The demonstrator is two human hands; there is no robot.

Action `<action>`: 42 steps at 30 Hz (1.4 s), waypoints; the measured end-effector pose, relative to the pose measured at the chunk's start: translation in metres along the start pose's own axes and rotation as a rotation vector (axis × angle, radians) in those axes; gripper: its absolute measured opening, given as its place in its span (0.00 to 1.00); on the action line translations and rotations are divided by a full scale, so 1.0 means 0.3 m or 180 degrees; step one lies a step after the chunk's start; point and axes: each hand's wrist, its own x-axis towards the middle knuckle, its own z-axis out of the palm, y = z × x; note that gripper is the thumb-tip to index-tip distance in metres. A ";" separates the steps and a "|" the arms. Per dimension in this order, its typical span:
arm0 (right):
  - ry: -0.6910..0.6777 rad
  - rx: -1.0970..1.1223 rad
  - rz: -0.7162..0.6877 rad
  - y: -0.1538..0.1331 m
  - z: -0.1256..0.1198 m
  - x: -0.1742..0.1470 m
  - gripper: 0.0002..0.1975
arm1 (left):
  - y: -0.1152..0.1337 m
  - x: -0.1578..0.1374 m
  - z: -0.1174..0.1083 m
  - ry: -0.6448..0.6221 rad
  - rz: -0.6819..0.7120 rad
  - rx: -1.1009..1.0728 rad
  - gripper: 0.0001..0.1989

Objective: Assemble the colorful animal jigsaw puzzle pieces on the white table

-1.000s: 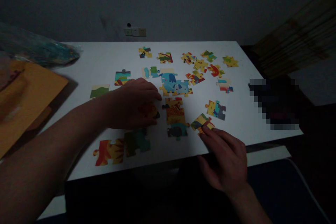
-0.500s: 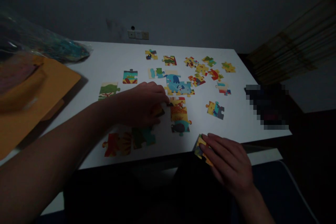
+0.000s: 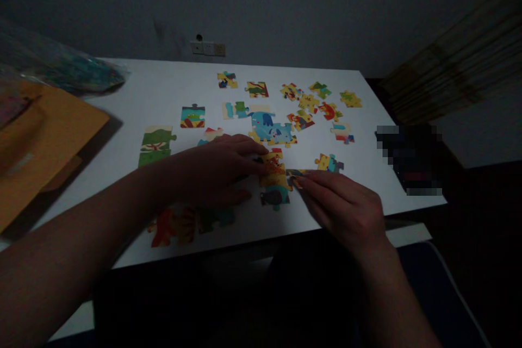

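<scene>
Right hand (image 3: 342,209) pinches a puzzle piece (image 3: 296,175), lying flat, long axis left-right.

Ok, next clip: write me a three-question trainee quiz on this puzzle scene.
1. True or false: the right hand rests flat on the orange folder.
2. Which hand touches the small piece beside the yellow-orange cluster?
3. The blue elephant cluster lies: A) nearer the person than the hands, B) farther than the hands, C) off the table.

Key: 1 false; 2 right; 3 B.
</scene>
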 end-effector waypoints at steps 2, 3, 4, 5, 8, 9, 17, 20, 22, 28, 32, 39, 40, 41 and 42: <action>-0.0061 0.0172 -0.0016 0.005 0.010 0.007 0.15 | -0.001 -0.002 0.000 -0.0011 -0.0026 -0.0044 0.23; -0.0103 0.0272 0.0003 0.008 0.013 0.009 0.14 | -0.002 -0.002 0.001 -0.0013 -0.0022 -0.0070 0.23; -0.0135 0.0368 0.0025 0.011 0.015 0.011 0.14 | -0.004 -0.002 0.003 -0.0009 -0.0008 -0.0090 0.22; -0.0158 0.0448 0.0042 0.014 0.016 0.013 0.15 | -0.005 -0.001 0.005 -0.0007 0.0010 -0.0100 0.22; -0.0161 0.0568 0.0099 0.018 0.015 0.019 0.14 | -0.009 0.002 0.010 -0.0001 0.0005 -0.0100 0.22; -0.0148 0.0584 0.0113 0.018 0.015 0.021 0.14 | -0.010 0.002 0.010 -0.0011 -0.0016 -0.0096 0.22; -0.0074 0.0765 0.0282 0.013 0.020 0.021 0.10 | -0.013 0.001 0.013 -0.0022 -0.0042 -0.0096 0.25; -0.0017 0.0839 0.0421 0.014 0.019 0.017 0.06 | -0.009 0.002 0.007 -0.0018 -0.0018 -0.0139 0.23; 0.0021 0.0848 0.0428 0.015 0.018 0.014 0.06 | -0.007 0.002 0.003 -0.0015 -0.0027 -0.0169 0.21; 0.0019 0.0947 0.0460 0.016 0.016 0.011 0.09 | -0.023 0.002 0.014 0.0090 0.0039 -0.0177 0.21; 0.0151 0.0942 0.0796 0.018 0.014 0.015 0.11 | -0.028 0.003 0.030 0.0208 0.0052 -0.0082 0.24; 0.0667 0.0825 0.1474 -0.009 0.029 0.030 0.24 | -0.003 0.015 0.065 0.0172 0.0094 0.0252 0.31; 0.0754 0.0871 0.1543 -0.024 0.037 0.033 0.25 | -0.001 0.019 0.070 0.0220 0.0084 0.0271 0.30; 0.0867 0.0920 0.1583 -0.041 0.047 0.036 0.25 | 0.000 0.023 0.074 0.0296 0.0064 0.0264 0.29; 0.1024 0.0952 0.1589 -0.060 0.058 0.040 0.25 | 0.001 0.027 0.075 0.0412 0.0026 0.0217 0.26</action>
